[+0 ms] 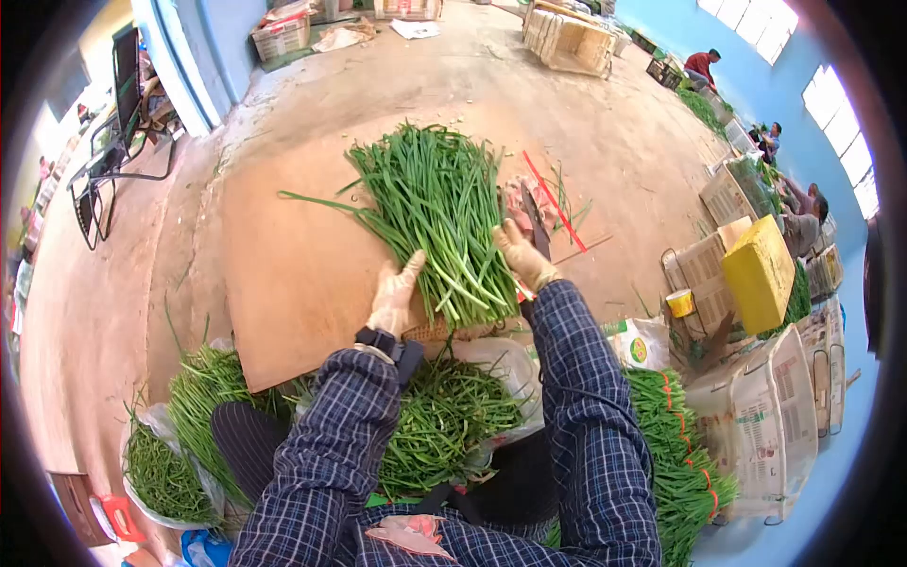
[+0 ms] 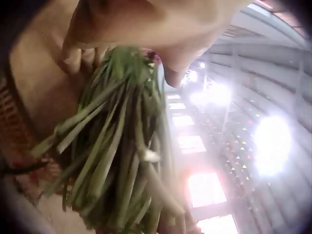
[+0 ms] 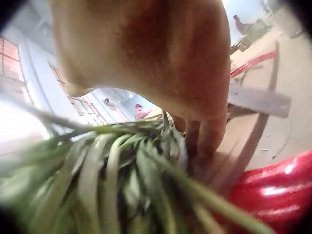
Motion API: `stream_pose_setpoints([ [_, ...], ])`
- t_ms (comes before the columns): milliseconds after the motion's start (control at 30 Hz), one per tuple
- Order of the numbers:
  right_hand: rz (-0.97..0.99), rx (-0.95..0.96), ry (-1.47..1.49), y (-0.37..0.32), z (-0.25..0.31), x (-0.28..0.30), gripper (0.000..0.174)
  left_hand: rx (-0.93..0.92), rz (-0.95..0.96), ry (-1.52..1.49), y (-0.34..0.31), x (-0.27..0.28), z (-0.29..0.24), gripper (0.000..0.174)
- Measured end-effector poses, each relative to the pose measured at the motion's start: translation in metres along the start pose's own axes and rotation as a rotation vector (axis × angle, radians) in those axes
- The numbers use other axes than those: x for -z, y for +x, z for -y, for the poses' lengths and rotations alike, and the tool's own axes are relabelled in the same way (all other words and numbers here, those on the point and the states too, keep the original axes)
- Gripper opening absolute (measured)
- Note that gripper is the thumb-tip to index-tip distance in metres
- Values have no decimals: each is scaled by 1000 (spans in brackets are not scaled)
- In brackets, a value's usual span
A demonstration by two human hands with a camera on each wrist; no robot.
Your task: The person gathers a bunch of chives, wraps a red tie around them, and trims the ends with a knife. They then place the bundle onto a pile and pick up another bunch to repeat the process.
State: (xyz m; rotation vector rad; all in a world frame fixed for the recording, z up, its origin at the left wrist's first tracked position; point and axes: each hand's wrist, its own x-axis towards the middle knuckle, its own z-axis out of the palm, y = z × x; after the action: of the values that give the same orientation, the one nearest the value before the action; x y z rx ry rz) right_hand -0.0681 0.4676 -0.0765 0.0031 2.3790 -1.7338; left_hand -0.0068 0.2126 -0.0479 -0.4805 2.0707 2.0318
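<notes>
In the head view, a thick bunch of chives (image 1: pixel 425 198) lies over a wide brown board (image 1: pixel 283 274), its cut ends toward the person. My gloved left hand (image 1: pixel 395 295) grips its near left side, thumb up along the stalks. In the left wrist view the stalk ends (image 2: pixel 117 161) fan out below the palm. My gloved right hand (image 1: pixel 524 255) holds the bunch from the right, its fingers (image 3: pixel 209 136) reaching down beside the leaves in the right wrist view. Just beyond that hand are a dark knife blade (image 1: pixel 537 225), a crumpled pink wrapper (image 1: pixel 518 200) and a red strip (image 1: pixel 556 200).
Loose green stalks (image 1: pixel 444 416) fill a plastic-lined container at the lap, with more stalks (image 1: pixel 165 472) at left. Tied bundles (image 1: pixel 675 454) lie at right near a plastic crate (image 1: pixel 761 425) and a yellow block (image 1: pixel 759 274). Several people sit along the right wall.
</notes>
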Motion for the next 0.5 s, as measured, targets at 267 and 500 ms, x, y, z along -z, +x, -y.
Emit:
stream_pose_setpoints([
  [267, 193, 188, 343, -18, 37, -95, 92, 103, 372, -785, 1, -14, 0, 49],
  [500, -32, 360, -55, -68, 43, -155, 99, 63, 444, -552, -33, 53, 22, 51],
])
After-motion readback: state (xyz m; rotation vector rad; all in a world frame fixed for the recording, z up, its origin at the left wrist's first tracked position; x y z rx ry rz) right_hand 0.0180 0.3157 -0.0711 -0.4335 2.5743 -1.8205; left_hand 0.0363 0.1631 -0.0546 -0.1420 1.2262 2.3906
